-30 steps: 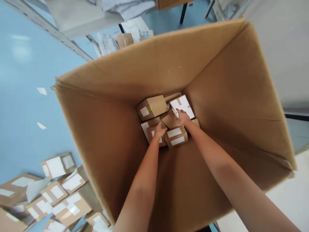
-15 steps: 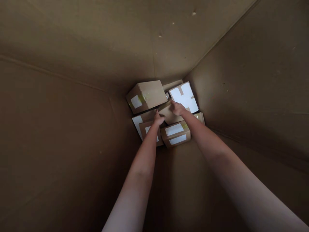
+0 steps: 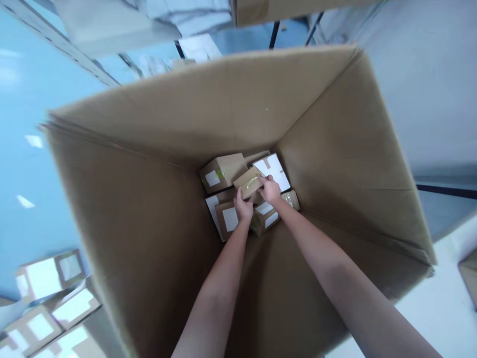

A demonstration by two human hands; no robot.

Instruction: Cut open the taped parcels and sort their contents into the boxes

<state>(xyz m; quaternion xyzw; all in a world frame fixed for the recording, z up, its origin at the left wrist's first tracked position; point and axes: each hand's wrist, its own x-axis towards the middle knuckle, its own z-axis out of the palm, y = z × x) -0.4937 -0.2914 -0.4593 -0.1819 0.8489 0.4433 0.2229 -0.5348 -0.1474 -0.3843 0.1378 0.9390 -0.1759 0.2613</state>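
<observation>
Both my arms reach deep into a large open cardboard box (image 3: 130,199). At its bottom lie several small taped parcels with white labels. My left hand (image 3: 243,208) and my right hand (image 3: 269,190) are closed on the two ends of one small brown parcel (image 3: 248,182), tilted and raised a little above the others. Under it sit a labelled parcel (image 3: 228,219) at the left, another (image 3: 266,220) at the right, a plain brown one (image 3: 219,171) behind, and a white-topped one (image 3: 276,170) at the back right.
Several more labelled parcels (image 3: 48,298) lie heaped on the blue floor at the lower left. Grey shelving (image 3: 112,25) and a table's legs stand beyond the box. A pale floor shows at the lower right, with a brown box edge (image 3: 470,276).
My head dipped into the big box and has pulled back out. Both hands have closed on the middle parcel and raised it, tilted, off the pile.
</observation>
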